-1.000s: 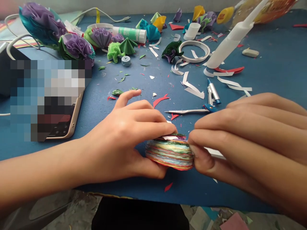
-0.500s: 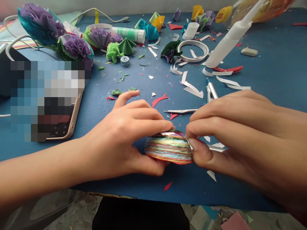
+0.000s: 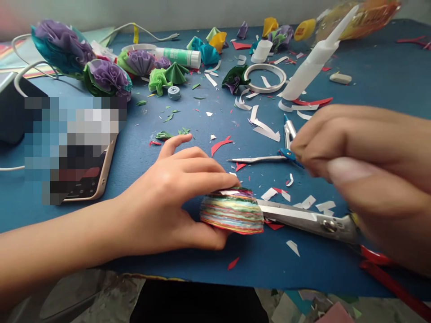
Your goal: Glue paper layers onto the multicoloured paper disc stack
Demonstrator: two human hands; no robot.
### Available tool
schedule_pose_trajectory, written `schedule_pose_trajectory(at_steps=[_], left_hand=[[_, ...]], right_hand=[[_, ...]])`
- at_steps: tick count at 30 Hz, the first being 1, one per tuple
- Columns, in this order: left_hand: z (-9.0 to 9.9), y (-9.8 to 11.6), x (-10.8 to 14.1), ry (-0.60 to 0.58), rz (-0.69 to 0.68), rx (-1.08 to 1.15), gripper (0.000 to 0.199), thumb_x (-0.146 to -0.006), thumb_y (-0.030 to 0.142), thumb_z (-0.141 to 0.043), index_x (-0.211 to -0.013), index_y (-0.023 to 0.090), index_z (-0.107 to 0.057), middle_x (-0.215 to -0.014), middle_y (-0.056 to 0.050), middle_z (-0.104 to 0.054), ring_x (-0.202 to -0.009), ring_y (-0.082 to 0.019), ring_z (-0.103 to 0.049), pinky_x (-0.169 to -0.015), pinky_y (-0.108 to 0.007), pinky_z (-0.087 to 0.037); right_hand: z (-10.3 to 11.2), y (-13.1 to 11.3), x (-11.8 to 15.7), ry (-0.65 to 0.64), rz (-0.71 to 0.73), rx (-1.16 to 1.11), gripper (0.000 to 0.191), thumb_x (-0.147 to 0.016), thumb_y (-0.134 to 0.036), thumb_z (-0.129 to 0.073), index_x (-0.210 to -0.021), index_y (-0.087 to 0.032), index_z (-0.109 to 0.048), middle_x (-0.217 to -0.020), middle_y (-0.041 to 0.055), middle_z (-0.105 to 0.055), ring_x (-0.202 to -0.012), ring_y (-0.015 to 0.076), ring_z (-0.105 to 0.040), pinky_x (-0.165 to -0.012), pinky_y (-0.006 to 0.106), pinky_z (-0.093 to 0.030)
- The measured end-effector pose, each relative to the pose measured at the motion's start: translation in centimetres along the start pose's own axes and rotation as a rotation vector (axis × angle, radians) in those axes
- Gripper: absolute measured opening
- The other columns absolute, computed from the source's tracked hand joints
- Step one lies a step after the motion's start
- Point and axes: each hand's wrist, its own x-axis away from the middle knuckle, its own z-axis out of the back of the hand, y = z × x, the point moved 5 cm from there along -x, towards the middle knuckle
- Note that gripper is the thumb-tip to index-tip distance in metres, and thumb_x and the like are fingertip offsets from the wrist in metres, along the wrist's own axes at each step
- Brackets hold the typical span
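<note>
A stack of many coloured paper layers (image 3: 232, 211), rounded and striped, stands on the blue table near its front edge. My left hand (image 3: 182, 193) grips it from the left, thumb in front and fingers behind. To the right, my right hand (image 3: 363, 166) is raised with its fingers curled together; whatever they may hold is hidden. Below that hand lie large scissors (image 3: 310, 220), their blades pointing at the stack and touching or passing behind it. A drawing compass (image 3: 288, 134) lies just left of my right fingers.
A phone (image 3: 101, 175) lies at the left. Farther back are paper flowers (image 3: 109, 78), a glue stick (image 3: 182, 57), a tape ring (image 3: 284, 78), a white glue bottle (image 3: 303, 74) and an eraser (image 3: 340, 78). Paper scraps are scattered around. The table's front edge (image 3: 215, 281) is close.
My right hand has let go of the stack's right side and moved right and up, uncovering the scissors and more of the compass. My left hand keeps its grip.
</note>
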Motion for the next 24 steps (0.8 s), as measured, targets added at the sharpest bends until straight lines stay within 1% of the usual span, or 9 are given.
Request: schedule_pose_trajectory(at_steps=[4, 7, 9, 11, 13, 15, 17, 21, 24], left_hand=[[-0.1, 0.0, 0.0, -0.007, 0.031, 0.011, 0.033, -0.077, 0.029, -0.077, -0.11, 0.026, -0.075, -0.107, 0.003, -0.08, -0.099, -0.019, -0.07, -0.124, -0.04, -0.019], [-0.2, 0.2, -0.1, -0.013, 0.041, 0.01, 0.032, -0.076, 0.027, -0.076, -0.108, 0.026, -0.075, -0.103, 0.005, -0.08, -0.097, -0.018, -0.07, -0.124, -0.038, -0.019], [-0.2, 0.3, -0.1, -0.022, 0.047, 0.009, 0.031, -0.076, 0.027, -0.076, -0.107, 0.026, -0.074, -0.101, 0.005, -0.08, -0.096, -0.018, -0.071, -0.125, -0.038, -0.019], [-0.1, 0.4, 0.0, -0.024, 0.047, 0.009, 0.029, -0.078, 0.028, -0.075, -0.107, 0.026, -0.073, -0.101, 0.004, -0.08, -0.097, -0.018, -0.071, -0.126, -0.039, -0.018], [0.0, 0.5, 0.1, -0.012, 0.043, -0.002, 0.03, -0.078, 0.03, -0.075, -0.108, 0.025, -0.073, -0.103, 0.003, -0.08, -0.097, -0.018, -0.071, -0.125, -0.039, -0.02], [0.1, 0.6, 0.2, 0.013, 0.036, -0.031, 0.032, -0.079, 0.032, -0.077, -0.11, 0.024, -0.073, -0.105, 0.002, -0.079, -0.096, -0.017, -0.07, -0.123, -0.038, -0.022], [0.1, 0.8, 0.3, 0.034, 0.028, -0.065, 0.03, -0.081, 0.033, -0.076, -0.109, 0.023, -0.073, -0.106, 0.001, -0.078, -0.097, -0.017, -0.07, -0.122, -0.037, -0.022], [0.2, 0.8, 0.4, 0.029, 0.026, -0.095, 0.024, -0.082, 0.034, -0.076, -0.103, 0.022, -0.071, -0.108, 0.0, -0.078, -0.1, -0.018, -0.07, -0.123, -0.039, -0.02], [0.4, 0.8, 0.5, 0.01, 0.033, -0.074, 0.027, -0.082, 0.034, -0.076, -0.105, 0.023, -0.069, -0.109, 0.0, -0.079, -0.102, -0.02, -0.069, -0.125, -0.043, -0.019]], right_hand=[[-1.4, 0.2, -0.1, -0.07, 0.091, 0.043, 0.031, -0.108, -0.019, -0.039, -0.078, -0.022, -0.045, -0.073, -0.0011, -0.049, -0.06, 0.0126, -0.048, -0.057, 0.031, -0.038], [-1.5, 0.3, -0.2, -0.096, 0.131, 0.047, 0.031, -0.108, -0.025, -0.049, -0.078, -0.021, -0.054, -0.077, -0.0008, -0.059, -0.064, 0.0117, -0.058, -0.059, 0.026, -0.046], [-1.2, 0.2, -0.3, -0.046, 0.127, 0.02, 0.021, -0.107, -0.024, -0.053, -0.089, -0.021, -0.064, -0.093, 0.0013, -0.066, -0.079, 0.0128, -0.066, -0.071, 0.023, -0.054], [-1.1, 0.1, -0.3, -0.016, 0.102, -0.024, 0.013, -0.105, -0.021, -0.055, -0.105, -0.023, -0.068, -0.108, 0.0022, -0.069, -0.097, 0.0146, -0.07, -0.088, 0.023, -0.058], [-1.4, -0.1, -0.2, -0.049, 0.081, -0.104, 0.015, -0.105, -0.028, -0.059, -0.118, -0.025, -0.066, -0.116, 0.0018, -0.071, -0.107, 0.0165, -0.07, -0.097, 0.024, -0.059], [-1.9, -0.4, 0.0, -0.084, 0.07, -0.169, 0.033, -0.104, -0.048, -0.061, -0.127, -0.024, -0.062, -0.118, 0.0031, -0.072, -0.107, 0.0188, -0.072, -0.099, 0.026, -0.06], [-2.1, -0.7, 0.2, -0.113, 0.091, -0.17, 0.044, -0.102, -0.057, -0.06, -0.129, -0.022, -0.06, -0.118, 0.0049, -0.074, -0.103, 0.0192, -0.074, -0.098, 0.025, -0.06], [-2.4, -1.0, 0.5, -0.177, 0.134, -0.099, 0.033, -0.105, -0.048, -0.057, -0.125, -0.022, -0.059, -0.115, 0.002, -0.075, -0.099, 0.0152, -0.075, -0.097, 0.02, -0.06], [-2.5, -0.7, 1.1, -0.176, 0.119, -0.104, 0.032, -0.105, -0.048, -0.058, -0.126, -0.025, -0.06, -0.113, 0.0009, -0.075, -0.099, 0.0174, -0.074, -0.096, 0.024, -0.061]])
